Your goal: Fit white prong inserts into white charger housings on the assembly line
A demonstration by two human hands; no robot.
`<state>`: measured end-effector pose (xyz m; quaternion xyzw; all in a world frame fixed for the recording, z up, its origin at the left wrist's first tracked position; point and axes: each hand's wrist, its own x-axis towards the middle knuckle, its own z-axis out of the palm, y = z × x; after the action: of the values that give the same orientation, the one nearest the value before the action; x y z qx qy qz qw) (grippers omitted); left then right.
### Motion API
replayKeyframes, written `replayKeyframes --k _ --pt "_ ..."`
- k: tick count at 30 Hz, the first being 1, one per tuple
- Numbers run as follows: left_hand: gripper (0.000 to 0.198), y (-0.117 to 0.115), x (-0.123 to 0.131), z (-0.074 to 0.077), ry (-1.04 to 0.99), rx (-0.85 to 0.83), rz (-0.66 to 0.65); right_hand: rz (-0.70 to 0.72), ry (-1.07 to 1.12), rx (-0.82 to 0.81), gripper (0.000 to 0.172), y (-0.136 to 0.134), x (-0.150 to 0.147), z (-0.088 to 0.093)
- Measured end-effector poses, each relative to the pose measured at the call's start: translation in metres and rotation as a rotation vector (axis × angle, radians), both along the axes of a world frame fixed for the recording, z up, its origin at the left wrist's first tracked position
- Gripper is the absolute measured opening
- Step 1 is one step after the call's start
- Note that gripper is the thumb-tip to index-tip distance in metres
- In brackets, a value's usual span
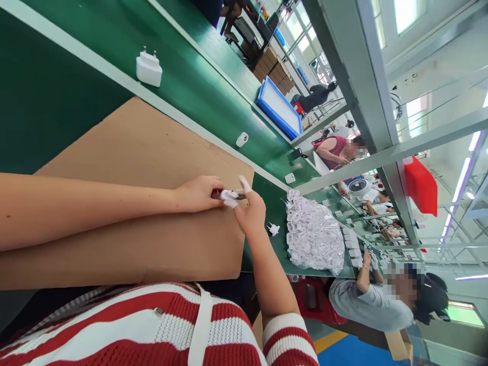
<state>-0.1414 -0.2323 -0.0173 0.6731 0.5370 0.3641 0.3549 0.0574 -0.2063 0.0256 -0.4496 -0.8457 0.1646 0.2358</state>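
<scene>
Meeting over the far edge of a brown cardboard sheet (125, 152), the two hands are brought together on one small object; the left hand (200, 193) is curled with its fingers closed on a small white piece (230, 196), which appears to have a dark part at its near end, though the detail is too small to be told; the right hand (250, 211) is raised against the same piece from the other side, its fingertips covered in white finger cots (244, 184) and pinched on it; the piece is thus held between both hands, just above the cardboard's corner. A white plug adapter (273, 229) is seen lying on the green belt (198, 86) just beyond the right hand; a heap of bagged white parts (314, 236) is piled further along, near it. Another white charger (149, 67) is stood on the belt well apart, to the upper left; two smaller white pieces (241, 139) are scattered along the belt's pale strip. A blue tray (280, 109) is set at the belt's far side. A red and white striped sleeve (284, 338) is worn on the right arm; other people are seated further down the line.
</scene>
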Motion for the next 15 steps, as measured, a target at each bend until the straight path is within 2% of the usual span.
replayKeyframes --k 3,6,8,10,12,15 --pt "0.044 0.016 -0.015 0.004 -0.05 -0.015 0.093 -0.095 0.222 0.098 0.048 -0.016 0.042 -0.01" --pt "0.052 0.048 -0.047 0.014 -0.022 0.002 0.288 -0.406 0.13 0.213 0.047 -0.029 0.094 -0.021" --pt "0.051 0.074 -0.074 0.024 0.109 -0.039 0.448 -0.553 0.053 0.166 0.04 -0.034 0.12 -0.029" --pt "0.052 0.098 -0.097 0.035 0.193 -0.069 0.535 -0.59 0.046 0.112 0.032 -0.034 0.134 -0.036" --pt "0.056 0.117 -0.111 0.044 0.218 -0.134 0.556 -0.574 0.069 0.089 0.03 -0.032 0.136 -0.04" --pt "0.072 0.133 -0.111 0.052 0.199 -0.257 0.547 -0.558 0.213 0.024 0.033 -0.028 0.127 -0.043"
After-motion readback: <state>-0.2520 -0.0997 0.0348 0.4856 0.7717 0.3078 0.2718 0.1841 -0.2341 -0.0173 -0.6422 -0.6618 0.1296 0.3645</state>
